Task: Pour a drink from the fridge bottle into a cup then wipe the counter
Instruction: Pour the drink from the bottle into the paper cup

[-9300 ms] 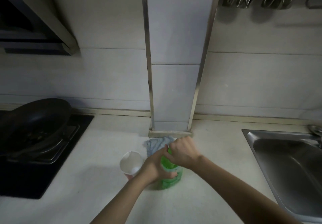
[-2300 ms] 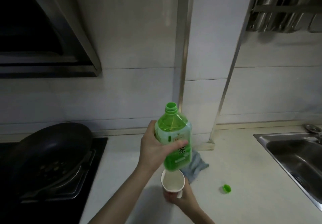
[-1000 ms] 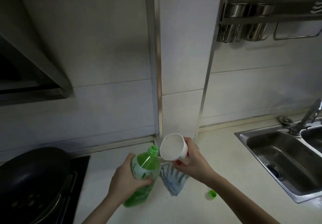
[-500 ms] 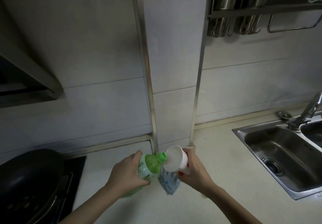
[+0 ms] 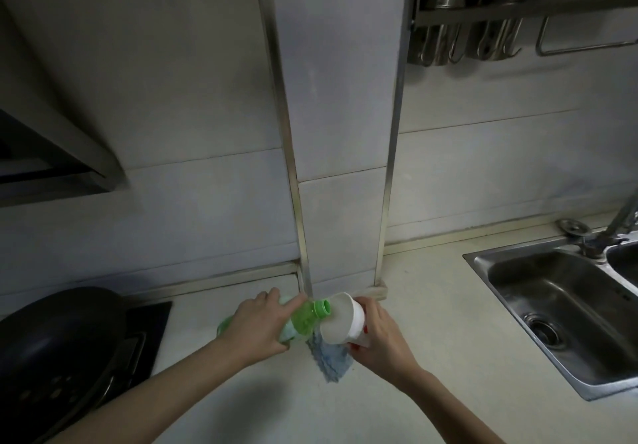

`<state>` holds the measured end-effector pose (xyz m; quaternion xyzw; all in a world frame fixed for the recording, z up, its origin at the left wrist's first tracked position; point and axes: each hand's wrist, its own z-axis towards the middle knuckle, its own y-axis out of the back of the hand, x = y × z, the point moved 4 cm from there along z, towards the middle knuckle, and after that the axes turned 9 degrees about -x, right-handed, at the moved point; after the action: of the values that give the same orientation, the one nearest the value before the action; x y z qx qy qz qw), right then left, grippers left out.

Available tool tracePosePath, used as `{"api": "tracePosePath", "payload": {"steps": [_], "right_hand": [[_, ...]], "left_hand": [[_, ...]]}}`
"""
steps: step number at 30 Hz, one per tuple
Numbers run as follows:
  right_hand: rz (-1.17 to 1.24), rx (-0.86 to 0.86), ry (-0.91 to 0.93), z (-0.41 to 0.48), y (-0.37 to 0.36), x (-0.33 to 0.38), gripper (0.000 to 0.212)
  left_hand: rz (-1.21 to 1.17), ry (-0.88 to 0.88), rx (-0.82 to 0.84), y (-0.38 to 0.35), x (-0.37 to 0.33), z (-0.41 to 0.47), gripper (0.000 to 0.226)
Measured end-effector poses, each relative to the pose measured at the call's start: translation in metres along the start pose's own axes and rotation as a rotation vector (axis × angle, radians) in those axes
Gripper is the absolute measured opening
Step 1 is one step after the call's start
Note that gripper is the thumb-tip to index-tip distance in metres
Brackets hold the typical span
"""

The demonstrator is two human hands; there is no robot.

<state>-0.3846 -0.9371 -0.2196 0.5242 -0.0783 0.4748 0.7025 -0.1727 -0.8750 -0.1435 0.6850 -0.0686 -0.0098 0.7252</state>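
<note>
Bottle, gripped by the left hand, is tipped with its mouth at the cup that the right hand holds above the counter, so pour slowly and keep both steady.

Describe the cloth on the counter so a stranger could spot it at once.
Find the tiled column that juts from the wall between the dark pan and the steel sink. On the pale counter at its foot, beneath the raised white cup and green bottle, lies the cloth. It is blue-grey and fuzzy, the only soft, limp thing there.
</note>
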Motion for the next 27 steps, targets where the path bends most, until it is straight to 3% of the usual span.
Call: {"api": "tracePosePath", "payload": {"steps": [15, 27], "right_hand": [[-0.048, 0.064, 0.026, -0.014, -0.017, -0.013, 0.079], [-0.055, 0.074, 0.033, -0.014, -0.024, -0.016, 0.078]], "left_hand": [[0.205, -0.123, 0.061, 0.0, -0.013, 0.007, 0.086], [0.194, -0.058, 0.06, 0.003, -0.013, 0.004, 0.084]]}}
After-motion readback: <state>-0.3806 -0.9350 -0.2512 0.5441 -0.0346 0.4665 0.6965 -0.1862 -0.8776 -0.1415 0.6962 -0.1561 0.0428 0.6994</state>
